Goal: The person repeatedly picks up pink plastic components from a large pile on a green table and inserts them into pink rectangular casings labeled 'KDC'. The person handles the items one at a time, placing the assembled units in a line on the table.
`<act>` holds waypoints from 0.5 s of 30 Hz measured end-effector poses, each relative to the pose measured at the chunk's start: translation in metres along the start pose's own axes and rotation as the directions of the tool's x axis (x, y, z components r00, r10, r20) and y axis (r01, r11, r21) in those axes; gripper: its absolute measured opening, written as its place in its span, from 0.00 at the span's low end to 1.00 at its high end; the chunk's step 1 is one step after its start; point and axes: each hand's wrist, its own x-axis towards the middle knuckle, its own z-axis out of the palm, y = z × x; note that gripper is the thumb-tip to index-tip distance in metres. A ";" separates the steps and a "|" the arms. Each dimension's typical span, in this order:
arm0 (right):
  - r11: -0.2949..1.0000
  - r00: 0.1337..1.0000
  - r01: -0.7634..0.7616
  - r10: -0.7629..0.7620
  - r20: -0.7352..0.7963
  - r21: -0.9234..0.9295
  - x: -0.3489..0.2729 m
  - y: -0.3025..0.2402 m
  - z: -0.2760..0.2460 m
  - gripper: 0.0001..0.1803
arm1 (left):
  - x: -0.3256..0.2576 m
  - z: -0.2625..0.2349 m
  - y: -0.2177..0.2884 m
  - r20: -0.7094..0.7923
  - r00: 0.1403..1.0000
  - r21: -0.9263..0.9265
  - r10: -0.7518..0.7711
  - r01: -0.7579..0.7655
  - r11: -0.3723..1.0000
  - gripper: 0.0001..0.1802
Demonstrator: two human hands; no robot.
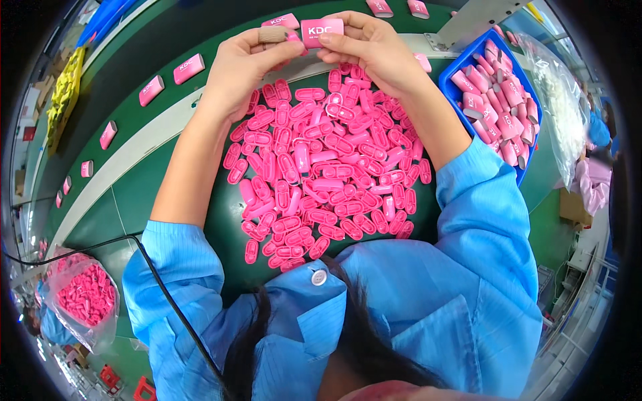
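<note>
At the far edge of the green table, both my hands meet close together. Between its thumb and fingers, my right hand (374, 50) grips a flat pink case (321, 31) with white print. My left hand (244, 67), with a beige cover on one finger, is closed in a pinch on a small pink cap (297, 43) at the case's left end. Its fingers hide most of the cap. Below my hands and between my forearms spreads a large pile of glossy pink oval caps (328, 160).
A blue bin (449, 90) full of pink cases stands at the right, beside a clear plastic bag (558, 100). Spaced-out pink cases (189, 69) lie on a green strip beyond the pale rail (144, 150). A bag of pink caps (87, 294) and a black cable (160, 271) are at left.
</note>
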 end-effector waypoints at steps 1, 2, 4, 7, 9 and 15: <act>0.999 1.000 -0.012 0.012 0.017 0.039 -0.001 0.000 0.004 0.16 | -0.001 -0.003 -0.005 -0.016 0.999 -0.102 -0.029 0.027 0.994 0.16; 0.998 1.000 -0.009 0.009 0.005 0.063 -0.001 0.001 0.006 0.16 | -0.002 -0.005 -0.007 -0.030 0.998 -0.203 -0.060 0.053 0.978 0.16; 0.995 1.000 -0.017 0.019 -0.019 0.101 -0.004 0.006 0.007 0.16 | -0.007 0.003 -0.012 -0.071 0.997 -0.221 -0.032 0.015 0.975 0.19; 0.985 0.997 0.033 -0.044 -0.066 -0.172 0.000 0.008 -0.007 0.16 | -0.002 0.001 -0.017 -0.072 0.997 -0.235 0.009 -0.025 0.972 0.19; 0.983 0.998 0.018 -0.029 -0.057 -0.182 -0.003 0.010 -0.003 0.17 | -0.002 0.005 -0.022 -0.094 0.995 -0.251 0.017 -0.040 0.967 0.19; 0.988 0.998 0.044 -0.049 -0.030 -0.151 -0.004 0.011 -0.001 0.17 | -0.008 0.007 -0.016 -0.122 0.982 0.097 0.148 -0.136 0.986 0.20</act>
